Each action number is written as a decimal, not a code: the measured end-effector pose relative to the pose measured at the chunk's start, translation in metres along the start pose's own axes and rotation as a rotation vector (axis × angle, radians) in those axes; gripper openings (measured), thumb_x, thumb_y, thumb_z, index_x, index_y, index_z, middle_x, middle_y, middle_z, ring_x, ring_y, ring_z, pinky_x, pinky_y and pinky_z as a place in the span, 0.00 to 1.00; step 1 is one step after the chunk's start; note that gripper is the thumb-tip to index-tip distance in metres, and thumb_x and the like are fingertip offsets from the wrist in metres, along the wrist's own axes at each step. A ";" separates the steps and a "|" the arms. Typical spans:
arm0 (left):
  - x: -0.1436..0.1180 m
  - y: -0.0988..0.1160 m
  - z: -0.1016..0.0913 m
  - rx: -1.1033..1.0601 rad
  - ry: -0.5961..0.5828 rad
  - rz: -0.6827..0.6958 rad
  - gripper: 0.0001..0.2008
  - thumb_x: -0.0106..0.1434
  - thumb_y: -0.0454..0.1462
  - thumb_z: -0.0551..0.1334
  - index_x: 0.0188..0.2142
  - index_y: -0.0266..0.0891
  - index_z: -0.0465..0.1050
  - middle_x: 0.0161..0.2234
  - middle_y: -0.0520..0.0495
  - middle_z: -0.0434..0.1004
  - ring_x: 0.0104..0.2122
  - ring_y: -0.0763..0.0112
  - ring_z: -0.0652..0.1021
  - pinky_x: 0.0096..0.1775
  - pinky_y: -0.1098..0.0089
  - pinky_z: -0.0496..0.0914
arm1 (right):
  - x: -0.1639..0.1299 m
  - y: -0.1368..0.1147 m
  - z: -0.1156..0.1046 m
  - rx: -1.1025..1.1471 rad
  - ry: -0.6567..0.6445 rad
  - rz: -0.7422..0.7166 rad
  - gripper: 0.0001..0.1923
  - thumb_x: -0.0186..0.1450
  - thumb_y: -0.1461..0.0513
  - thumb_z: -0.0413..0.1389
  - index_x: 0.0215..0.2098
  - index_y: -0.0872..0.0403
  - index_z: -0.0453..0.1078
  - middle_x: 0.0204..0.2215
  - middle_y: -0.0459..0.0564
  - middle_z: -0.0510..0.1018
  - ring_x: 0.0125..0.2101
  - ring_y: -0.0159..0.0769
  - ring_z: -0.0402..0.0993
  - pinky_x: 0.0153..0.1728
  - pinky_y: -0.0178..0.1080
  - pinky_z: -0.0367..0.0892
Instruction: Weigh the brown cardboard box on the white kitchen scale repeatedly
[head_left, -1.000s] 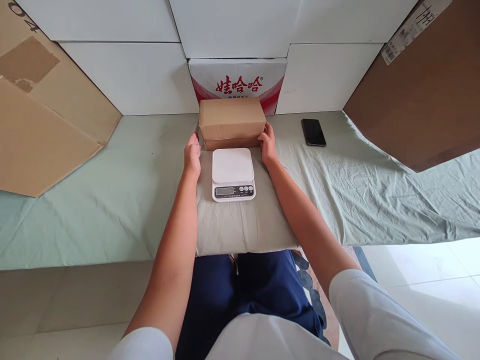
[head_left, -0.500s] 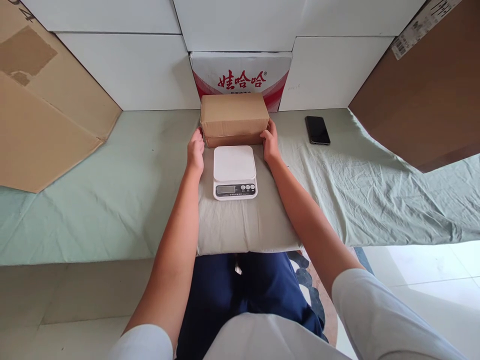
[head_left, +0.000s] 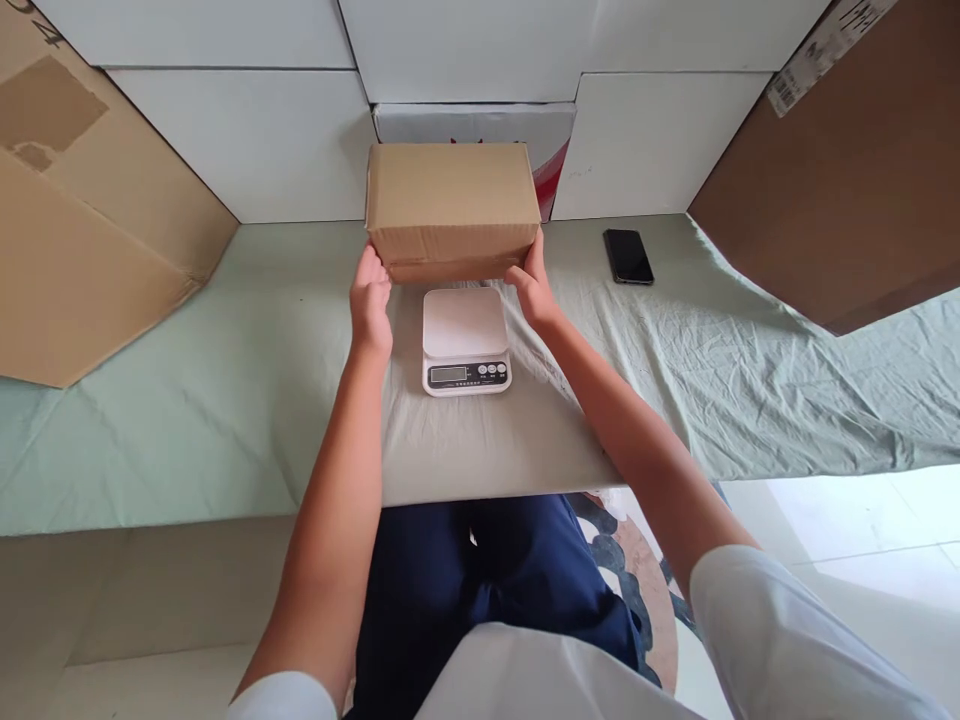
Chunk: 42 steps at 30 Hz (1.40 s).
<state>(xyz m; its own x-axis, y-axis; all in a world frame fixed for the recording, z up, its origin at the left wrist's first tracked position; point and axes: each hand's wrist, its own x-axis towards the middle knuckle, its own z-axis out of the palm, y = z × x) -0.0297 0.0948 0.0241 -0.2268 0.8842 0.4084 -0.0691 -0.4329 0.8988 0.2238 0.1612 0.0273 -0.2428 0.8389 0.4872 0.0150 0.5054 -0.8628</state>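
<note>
A plain brown cardboard box [head_left: 452, 205] is lifted off the cloth, held between both hands just beyond the scale. My left hand [head_left: 371, 303] presses its lower left corner and my right hand [head_left: 530, 285] grips its lower right corner. A white digital kitchen scale [head_left: 464, 340] with a small display and buttons sits on a grey-green pillow-like pad [head_left: 487, 440] right below and in front of the box. Nothing lies on the scale's platform.
A black phone [head_left: 628, 257] lies on the pale green sheet [head_left: 750, 370] to the right. White boxes [head_left: 247, 150] and a red-printed carton [head_left: 551, 150] stand behind. Large cardboard sheets lean at the left [head_left: 82, 230] and right [head_left: 847, 170].
Both hands closed on the box's lower corners and raised it off the cloth toward me; it now hides most of the red-printed carton behind.
</note>
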 end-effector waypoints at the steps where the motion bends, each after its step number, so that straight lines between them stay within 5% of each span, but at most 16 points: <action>1: -0.015 0.009 0.000 0.000 0.011 0.017 0.33 0.59 0.45 0.61 0.64 0.49 0.69 0.69 0.51 0.68 0.75 0.57 0.59 0.74 0.60 0.53 | -0.012 -0.012 -0.001 -0.005 -0.025 -0.014 0.47 0.60 0.46 0.57 0.73 0.42 0.43 0.74 0.46 0.55 0.77 0.51 0.39 0.78 0.61 0.41; 5: -0.086 0.033 0.005 0.023 0.090 0.041 0.35 0.60 0.42 0.60 0.68 0.53 0.65 0.72 0.59 0.63 0.76 0.59 0.55 0.75 0.60 0.52 | -0.072 -0.048 -0.004 0.013 -0.069 -0.021 0.48 0.59 0.48 0.59 0.72 0.41 0.43 0.74 0.46 0.54 0.77 0.51 0.38 0.78 0.60 0.40; 9: -0.123 0.031 0.013 0.004 0.132 0.027 0.38 0.59 0.41 0.61 0.70 0.46 0.64 0.74 0.51 0.60 0.76 0.55 0.54 0.75 0.56 0.52 | -0.110 -0.055 -0.001 0.027 -0.016 -0.002 0.45 0.60 0.49 0.56 0.71 0.41 0.44 0.72 0.48 0.58 0.74 0.51 0.48 0.77 0.58 0.46; 19: -0.122 0.017 0.007 0.008 0.128 -0.070 0.38 0.59 0.37 0.59 0.70 0.43 0.63 0.73 0.50 0.61 0.75 0.58 0.56 0.75 0.58 0.53 | -0.108 -0.045 0.000 0.096 0.086 0.108 0.36 0.60 0.50 0.55 0.66 0.41 0.54 0.59 0.50 0.69 0.61 0.51 0.64 0.69 0.62 0.61; 31: -0.119 0.017 0.006 0.039 0.092 -0.053 0.39 0.59 0.38 0.58 0.71 0.45 0.61 0.74 0.51 0.59 0.76 0.60 0.55 0.75 0.58 0.53 | -0.107 -0.050 0.001 0.091 0.059 0.105 0.30 0.61 0.50 0.55 0.60 0.43 0.58 0.59 0.50 0.67 0.62 0.50 0.62 0.68 0.59 0.62; 42: -0.115 0.019 0.006 0.049 0.079 -0.067 0.39 0.60 0.42 0.59 0.71 0.47 0.60 0.75 0.51 0.56 0.76 0.58 0.52 0.75 0.57 0.50 | -0.106 -0.056 0.002 0.047 0.052 0.141 0.37 0.61 0.45 0.55 0.66 0.41 0.52 0.63 0.50 0.67 0.69 0.53 0.55 0.73 0.59 0.55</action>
<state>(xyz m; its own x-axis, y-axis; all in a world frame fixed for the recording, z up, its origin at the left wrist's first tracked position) 0.0007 -0.0143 -0.0053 -0.2993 0.8936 0.3346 -0.0395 -0.3620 0.9313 0.2465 0.0434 0.0233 -0.1911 0.9106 0.3663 0.0000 0.3732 -0.9277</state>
